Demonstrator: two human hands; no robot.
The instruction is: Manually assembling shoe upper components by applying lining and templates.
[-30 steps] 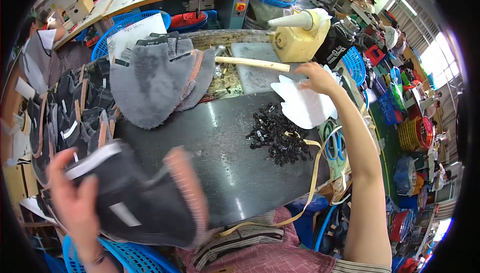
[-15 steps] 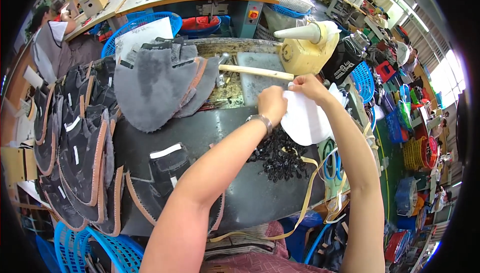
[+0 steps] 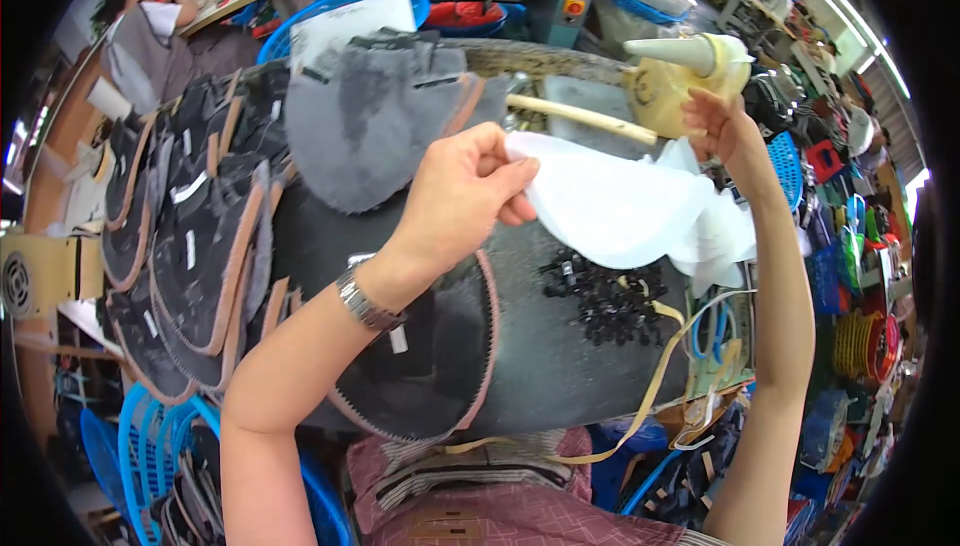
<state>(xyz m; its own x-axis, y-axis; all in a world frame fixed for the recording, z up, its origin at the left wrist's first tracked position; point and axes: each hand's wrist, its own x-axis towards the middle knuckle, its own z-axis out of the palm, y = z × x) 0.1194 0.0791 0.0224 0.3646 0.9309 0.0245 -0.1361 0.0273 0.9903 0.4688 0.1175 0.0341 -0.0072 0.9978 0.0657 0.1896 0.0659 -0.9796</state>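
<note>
My left hand [image 3: 465, 196] is closed in a pinch on the edge of a thin white rounded sheet [image 3: 605, 206], which hangs to the right over the dark bench. My right hand [image 3: 722, 134] is open with fingers apart, beside the right end of the white material and in front of a cream-coloured device with a cone [image 3: 690, 71]. More white sheets [image 3: 725, 246] lie below the right hand. A dark rounded piece with a pinkish zigzag-stitched edge [image 3: 440, 356] lies beneath my left forearm. Behind the left hand rest grey fleecy pieces [image 3: 350, 136].
Stacked dark pieces with stitched edges [image 3: 195, 276] cover the bench's left side. A wooden-handled hammer [image 3: 590, 119] lies at the back. Small black parts [image 3: 615, 306] form a heap beside a cream tape [image 3: 650, 391]. Blue baskets [image 3: 140, 446] stand below the front edge.
My left hand has moved left and nearer, drawing out the white sheet. The right hand has let go and opened, farther right. The view has shifted too.
</note>
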